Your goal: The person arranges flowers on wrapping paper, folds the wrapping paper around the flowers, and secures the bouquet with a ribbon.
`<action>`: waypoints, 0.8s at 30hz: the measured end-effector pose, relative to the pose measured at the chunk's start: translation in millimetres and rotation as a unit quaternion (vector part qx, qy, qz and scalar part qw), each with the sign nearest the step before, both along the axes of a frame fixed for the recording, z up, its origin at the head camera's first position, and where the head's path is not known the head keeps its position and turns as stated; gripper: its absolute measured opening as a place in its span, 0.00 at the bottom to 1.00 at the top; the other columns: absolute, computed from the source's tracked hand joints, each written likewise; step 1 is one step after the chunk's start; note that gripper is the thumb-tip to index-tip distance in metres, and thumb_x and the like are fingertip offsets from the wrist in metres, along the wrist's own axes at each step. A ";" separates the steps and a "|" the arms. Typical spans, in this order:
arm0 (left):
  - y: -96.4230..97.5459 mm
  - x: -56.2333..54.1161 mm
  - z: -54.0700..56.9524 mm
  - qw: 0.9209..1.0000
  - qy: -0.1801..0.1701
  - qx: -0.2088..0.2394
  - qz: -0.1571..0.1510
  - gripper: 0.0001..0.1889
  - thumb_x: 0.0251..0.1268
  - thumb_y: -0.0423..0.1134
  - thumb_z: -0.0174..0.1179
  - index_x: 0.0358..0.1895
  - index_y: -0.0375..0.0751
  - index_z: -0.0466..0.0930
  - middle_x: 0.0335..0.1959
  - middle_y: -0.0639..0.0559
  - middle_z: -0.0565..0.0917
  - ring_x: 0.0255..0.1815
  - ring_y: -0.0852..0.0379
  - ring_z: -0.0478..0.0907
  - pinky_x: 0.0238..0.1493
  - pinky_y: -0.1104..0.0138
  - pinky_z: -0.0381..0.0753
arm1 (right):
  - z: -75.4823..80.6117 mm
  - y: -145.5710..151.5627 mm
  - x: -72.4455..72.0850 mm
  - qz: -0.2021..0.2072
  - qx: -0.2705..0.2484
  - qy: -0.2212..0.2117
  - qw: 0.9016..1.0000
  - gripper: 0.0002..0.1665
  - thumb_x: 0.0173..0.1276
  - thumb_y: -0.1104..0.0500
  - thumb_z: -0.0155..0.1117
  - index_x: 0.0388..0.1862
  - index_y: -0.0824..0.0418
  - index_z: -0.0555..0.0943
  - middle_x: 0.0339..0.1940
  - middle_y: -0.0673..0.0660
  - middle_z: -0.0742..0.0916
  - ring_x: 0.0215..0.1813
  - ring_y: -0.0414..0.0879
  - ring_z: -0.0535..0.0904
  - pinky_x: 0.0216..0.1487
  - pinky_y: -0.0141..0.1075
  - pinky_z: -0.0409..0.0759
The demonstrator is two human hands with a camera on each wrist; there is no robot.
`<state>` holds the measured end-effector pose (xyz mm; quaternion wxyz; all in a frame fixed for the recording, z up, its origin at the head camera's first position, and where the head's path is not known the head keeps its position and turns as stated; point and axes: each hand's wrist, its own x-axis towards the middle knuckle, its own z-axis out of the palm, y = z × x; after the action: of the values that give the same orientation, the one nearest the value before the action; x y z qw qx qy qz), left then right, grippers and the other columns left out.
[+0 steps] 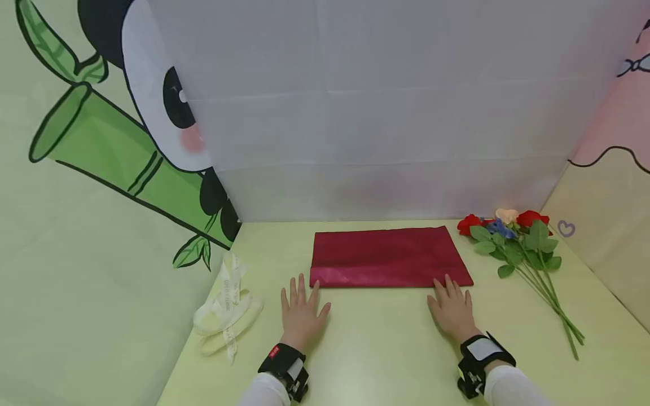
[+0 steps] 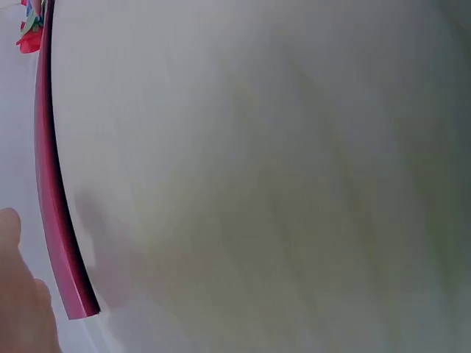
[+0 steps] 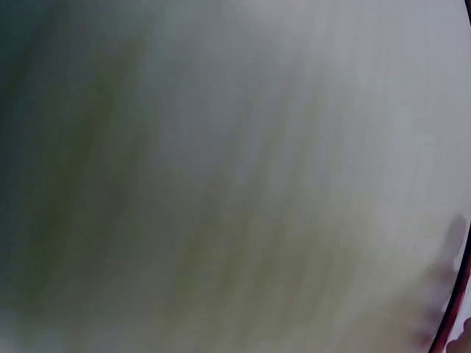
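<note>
A dark red folded sheet (image 1: 386, 256), paper or cloth, lies flat near the back of the table. At its front left corner is my left hand (image 1: 302, 318), palm down with fingers spread straight. My right hand (image 1: 453, 313) lies at the front right part of the sheet, its straight fingertips over the front edge. Neither hand grips anything. In the left wrist view the red sheet's edge (image 2: 55, 191) runs down beside part of the left hand (image 2: 26, 294). The right wrist view catches only a sliver of that edge (image 3: 458, 294) and fingertips.
Right of the sheet lies a bunch of flowers (image 1: 528, 248) with red, blue and peach blooms and long green stems. Pale printed ribbon (image 1: 228, 310) sits loosely coiled at the table's left edge. A white cloth wall (image 1: 386, 113) stands behind the pale yellow table (image 1: 386, 349).
</note>
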<state>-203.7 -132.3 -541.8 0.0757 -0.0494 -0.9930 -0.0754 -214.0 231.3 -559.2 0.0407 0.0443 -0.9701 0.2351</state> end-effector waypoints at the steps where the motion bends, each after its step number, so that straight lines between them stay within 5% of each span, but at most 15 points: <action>1: 0.5 1.4 -3.4 1.000 -0.009 -0.006 -0.002 0.34 0.66 0.63 0.45 0.72 0.53 0.59 0.76 0.39 0.48 0.76 0.38 0.40 0.70 0.43 0.39 | -2.6 -0.3 0.9 0.004 0.002 -0.004 1.000 0.35 0.75 0.46 0.43 0.70 0.69 0.60 0.72 0.76 0.56 0.71 0.73 0.48 0.64 0.69 0.38; 9: 4.6 -2.8 -15.7 0.998 -0.021 0.001 -0.055 0.32 0.68 0.60 0.44 0.72 0.51 0.61 0.76 0.39 0.50 0.76 0.39 0.44 0.70 0.44 0.43 | 2.7 0.1 7.4 0.011 0.020 -0.026 0.999 0.34 0.74 0.47 0.45 0.69 0.70 0.62 0.70 0.74 0.61 0.71 0.72 0.51 0.63 0.70 0.44; 18: 4.6 -16.3 -7.4 0.995 -0.035 -0.032 -0.083 0.29 0.71 0.56 0.44 0.71 0.51 0.61 0.74 0.39 0.54 0.75 0.38 0.49 0.69 0.44 0.51 | 3.8 -13.2 6.1 0.010 0.022 -0.004 1.000 0.30 0.71 0.47 0.51 0.61 0.68 0.72 0.63 0.72 0.69 0.64 0.70 0.58 0.54 0.65 0.53; 24: 16.5 -13.9 -2.4 0.992 -0.051 0.001 -0.120 0.27 0.72 0.54 0.44 0.71 0.51 0.62 0.73 0.34 0.54 0.73 0.31 0.49 0.66 0.40 0.55 | 0.7 -27.9 10.9 0.037 0.016 0.031 0.999 0.27 0.68 0.49 0.57 0.59 0.65 0.76 0.62 0.68 0.73 0.62 0.66 0.63 0.52 0.63 0.55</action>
<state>-217.6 -115.8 -544.2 0.0151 -0.1637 -0.9825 -0.0874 -203.1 203.4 -558.5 0.0617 0.0883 -0.9697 0.2193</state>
